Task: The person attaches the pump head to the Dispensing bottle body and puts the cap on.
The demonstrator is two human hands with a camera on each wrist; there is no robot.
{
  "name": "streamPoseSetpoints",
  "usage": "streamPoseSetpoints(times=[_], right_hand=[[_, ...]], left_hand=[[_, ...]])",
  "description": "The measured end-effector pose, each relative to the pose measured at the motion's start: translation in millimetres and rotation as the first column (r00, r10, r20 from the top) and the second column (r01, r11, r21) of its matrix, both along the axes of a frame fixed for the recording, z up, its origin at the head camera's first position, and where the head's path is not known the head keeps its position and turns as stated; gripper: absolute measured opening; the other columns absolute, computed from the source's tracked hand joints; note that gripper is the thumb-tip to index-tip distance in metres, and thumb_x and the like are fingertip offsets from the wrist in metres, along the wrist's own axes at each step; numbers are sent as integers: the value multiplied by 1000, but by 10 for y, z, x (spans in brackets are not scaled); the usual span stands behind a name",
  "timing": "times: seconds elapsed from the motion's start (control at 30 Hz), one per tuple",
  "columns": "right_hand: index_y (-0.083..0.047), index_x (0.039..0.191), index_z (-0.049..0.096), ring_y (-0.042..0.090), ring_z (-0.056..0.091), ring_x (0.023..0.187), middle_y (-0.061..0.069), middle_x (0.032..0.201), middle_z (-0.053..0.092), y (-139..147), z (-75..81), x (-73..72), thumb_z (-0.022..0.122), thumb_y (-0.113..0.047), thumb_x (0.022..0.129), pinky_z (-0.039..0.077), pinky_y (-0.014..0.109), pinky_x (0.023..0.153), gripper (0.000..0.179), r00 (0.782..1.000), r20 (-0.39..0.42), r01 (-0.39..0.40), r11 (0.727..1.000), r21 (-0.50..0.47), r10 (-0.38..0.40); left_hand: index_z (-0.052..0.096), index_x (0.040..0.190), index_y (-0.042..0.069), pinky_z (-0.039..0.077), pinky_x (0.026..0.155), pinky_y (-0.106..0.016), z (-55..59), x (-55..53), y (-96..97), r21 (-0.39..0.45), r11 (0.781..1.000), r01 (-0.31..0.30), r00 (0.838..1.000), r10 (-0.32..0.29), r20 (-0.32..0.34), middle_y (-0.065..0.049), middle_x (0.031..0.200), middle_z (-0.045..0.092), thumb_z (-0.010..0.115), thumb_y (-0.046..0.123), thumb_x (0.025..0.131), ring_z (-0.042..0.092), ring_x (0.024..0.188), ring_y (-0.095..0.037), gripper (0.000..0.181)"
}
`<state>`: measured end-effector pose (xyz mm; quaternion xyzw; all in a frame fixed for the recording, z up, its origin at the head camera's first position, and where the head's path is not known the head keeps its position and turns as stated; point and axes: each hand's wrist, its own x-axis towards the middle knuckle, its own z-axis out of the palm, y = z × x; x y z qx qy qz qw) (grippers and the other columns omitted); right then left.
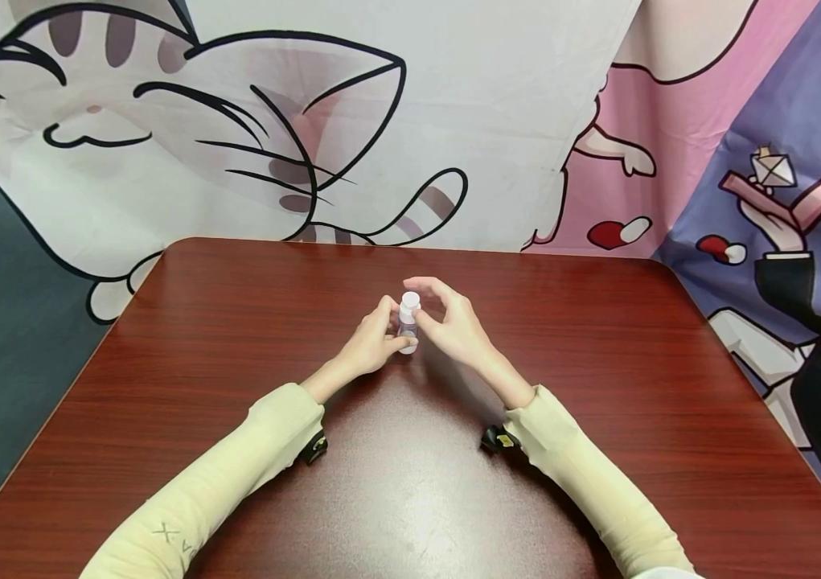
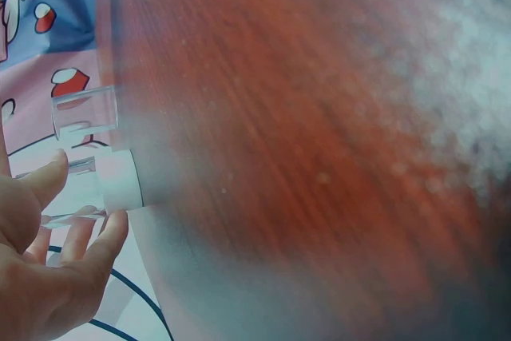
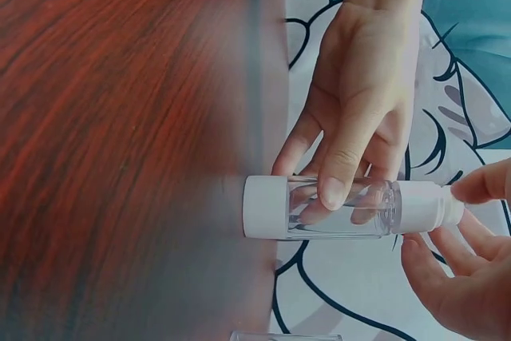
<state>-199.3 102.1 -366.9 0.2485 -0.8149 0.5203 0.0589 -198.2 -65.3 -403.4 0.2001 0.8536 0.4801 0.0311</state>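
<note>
A small clear bottle (image 3: pixel 335 213) with a white base and a white collar and top stands upright near the table's far side. My left hand (image 1: pixel 372 342) holds its body, thumb (image 3: pixel 339 177) on the near side and fingers behind. My right hand (image 1: pixel 456 326) is around the white top (image 1: pixel 411 301), fingers loosely spread. Its thumb lies beside the collar, and the index finger reaches over the top; whether that finger touches is unclear. A clear cap-like piece (image 2: pixel 84 113) stands beside the bottle; in the head view it is hidden.
The brown wooden table (image 1: pixel 236 297) has rounded far corners. A cloth (image 1: pixel 511 121) with cartoon cat prints hangs behind it. Both sleeves carry dark wrist devices (image 1: pixel 498 439) near the cuffs.
</note>
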Motion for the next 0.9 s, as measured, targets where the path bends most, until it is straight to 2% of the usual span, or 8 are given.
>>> streamPoseSetpoints(times=[0.2, 0.47, 0.9], right_hand=[[-3, 123, 59, 26, 65, 107, 19, 118, 65, -8, 10, -5, 55, 4, 89, 51, 45, 96, 35, 999, 50, -16, 1000, -1, 16], [6, 122, 58, 37, 65, 104, 25, 115, 65, -17, 15, -11, 57, 6, 88, 51, 49, 94, 33, 998, 63, 5, 1000, 18, -6], [-8, 117, 63, 25, 65, 93, 13, 108, 68, -13, 18, -13, 69, -9, 86, 55, 40, 85, 31, 998, 38, 57, 998, 41, -58]], left_hand=[[40, 107, 1, 56, 83, -35, -1, 1, 6, -6, 1000, -1, 1000, 1, -4, -19, 107, 63, 71, 7, 85, 64, 95, -26, 39], [40, 107, 2, 56, 83, -35, -12, -9, 1, -10, 1000, 2, 1000, -2, 1, -18, 108, 63, 71, 7, 86, 63, 95, -25, 38], [40, 108, 2, 57, 84, -36, -10, -4, -2, 0, 1000, 9, 1000, -9, -9, -20, 108, 63, 71, 7, 86, 65, 97, -28, 39]])
